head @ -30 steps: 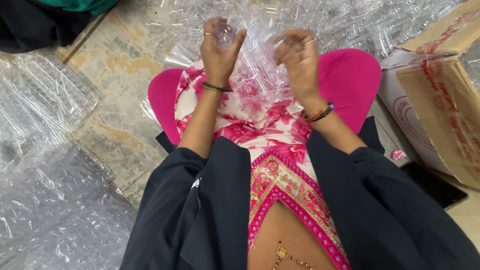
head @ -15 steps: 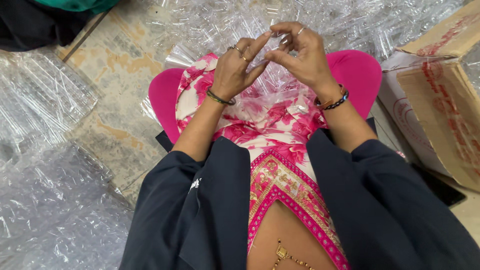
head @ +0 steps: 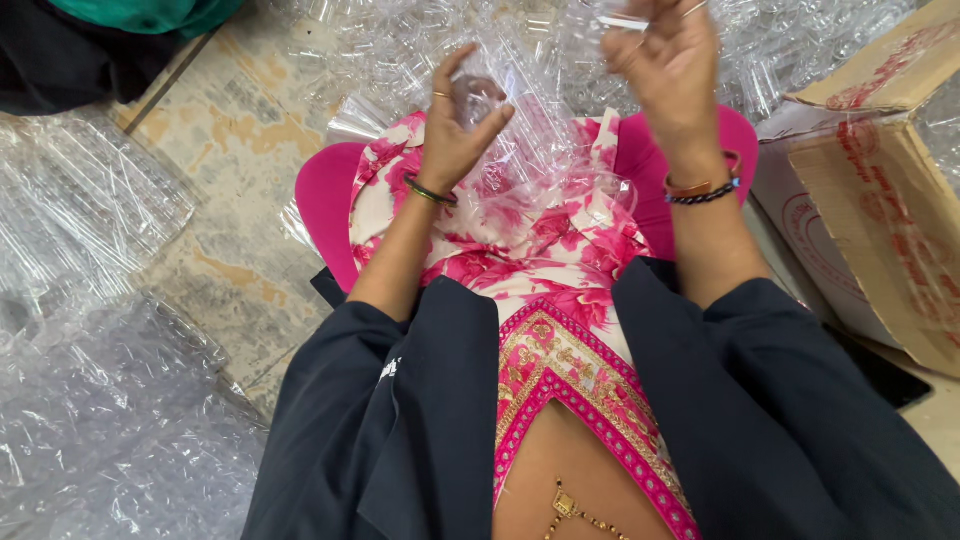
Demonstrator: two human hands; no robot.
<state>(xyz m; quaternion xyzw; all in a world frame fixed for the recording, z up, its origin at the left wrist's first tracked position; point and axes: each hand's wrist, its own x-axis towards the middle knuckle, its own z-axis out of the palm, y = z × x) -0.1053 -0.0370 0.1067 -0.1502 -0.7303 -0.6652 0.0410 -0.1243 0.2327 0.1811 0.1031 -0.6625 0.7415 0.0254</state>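
Note:
My left hand [head: 455, 130] is raised over my lap and holds a small clear plastic piece [head: 478, 95] between thumb and fingers. My right hand [head: 668, 62] is lifted higher, near the top edge, with its fingers pinched on another small clear plastic piece [head: 622, 20]. Clear plastic wrap [head: 545, 150] hangs between the two hands and lies over my pink floral dress [head: 540, 250]. Both wrists wear bangles.
Heaps of clear plastic pieces [head: 420, 40] cover the floor ahead. Bags of clear plastic [head: 90, 200] lie at the left and lower left. An open cardboard box [head: 880, 190] stands at the right. Dark and green cloth [head: 100, 40] lies top left.
My hands were together in front of me half a second ago; now they have parted, the right one rising up and to the right, the left staying lower.

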